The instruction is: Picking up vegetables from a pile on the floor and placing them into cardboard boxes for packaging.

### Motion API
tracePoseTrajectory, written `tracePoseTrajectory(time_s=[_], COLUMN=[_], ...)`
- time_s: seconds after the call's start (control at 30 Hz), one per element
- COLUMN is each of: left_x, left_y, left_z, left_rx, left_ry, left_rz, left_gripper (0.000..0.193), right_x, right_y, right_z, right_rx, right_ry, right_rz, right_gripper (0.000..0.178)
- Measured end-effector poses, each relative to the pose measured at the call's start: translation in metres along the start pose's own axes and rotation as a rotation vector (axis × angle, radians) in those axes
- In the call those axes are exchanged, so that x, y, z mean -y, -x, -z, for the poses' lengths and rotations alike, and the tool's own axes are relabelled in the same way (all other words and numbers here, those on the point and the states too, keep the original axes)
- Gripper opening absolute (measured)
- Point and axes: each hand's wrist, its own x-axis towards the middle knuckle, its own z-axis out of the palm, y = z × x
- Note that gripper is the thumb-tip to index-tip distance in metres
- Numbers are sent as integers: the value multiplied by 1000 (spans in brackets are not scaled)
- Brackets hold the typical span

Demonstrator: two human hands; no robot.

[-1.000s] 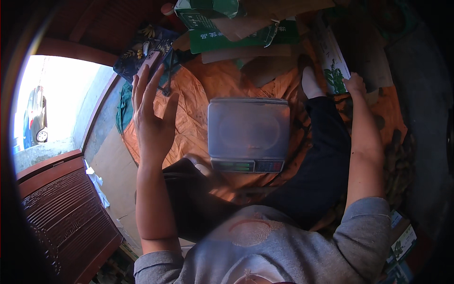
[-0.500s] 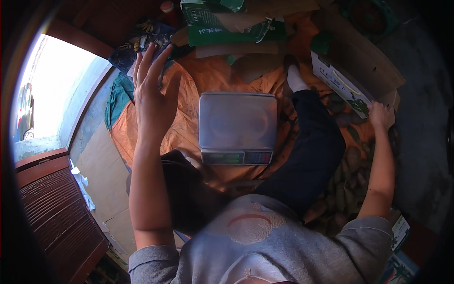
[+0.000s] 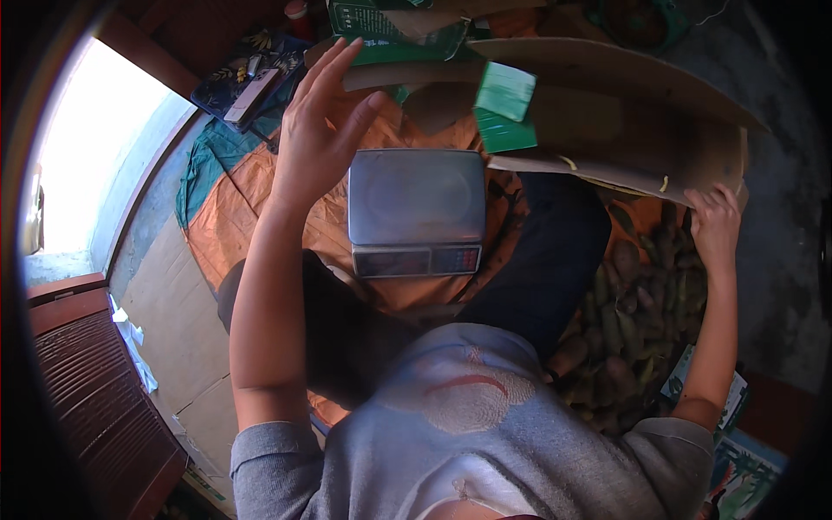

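Note:
My right hand (image 3: 716, 224) has its fingers closed over the near right edge of an open cardboard box (image 3: 607, 117). The box lies tilted across the far right, its brown inside showing and a green flap (image 3: 505, 104) sticking out at its left end. Yellow cord shows along the near wall. My left hand (image 3: 322, 130) is raised with fingers stretched and thumb apart, holding nothing. Beside it, between my legs, stands a digital scale (image 3: 417, 199) with a bare metal plate and a keypad at its near side.
An orange tarp (image 3: 234, 208) spreads under the scale. Elongated brown and green produce (image 3: 641, 321) is heaped at my right. Flattened cardboard (image 3: 186, 321) lies at left, near a slatted brown wooden piece (image 3: 100, 381). A phone-like slab (image 3: 251, 94) rests on dark patterned cloth. Green cardboard (image 3: 394, 35) lies at the back.
The box has swung up and to the left, its end now near the scale and its inside turned toward me. My left hand has moved right and slightly farther away, still open.

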Motion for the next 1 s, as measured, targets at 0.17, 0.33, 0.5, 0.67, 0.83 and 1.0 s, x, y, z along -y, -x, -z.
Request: tracePoseTrajectory(time_s=[0.17, 0.33, 0.5, 0.67, 0.83, 1.0], left_x=[8, 33, 87, 130, 146, 145], left_y=[24, 39, 58, 78, 87, 81], left_z=[23, 61, 64, 41, 6, -1], left_rx=[-65, -122, -24, 141, 138, 142], left_ry=[487, 564, 567, 435, 171, 247], left_rz=[96, 518, 629, 655, 601, 704], left_gripper=[72, 53, 48, 49, 53, 50], right_x=[78, 158, 224, 255, 256, 258], right_y=[-49, -90, -101, -86, -74, -62], right_z=[45, 15, -55, -96, -117, -108], right_rx=[-101, -61, -15, 87, 149, 158], right_ry=[-216, -573, -672, -698, -715, -696], right_rz=[174, 260, 262, 222, 184, 211], right_gripper=[19, 12, 5, 6, 5, 6])
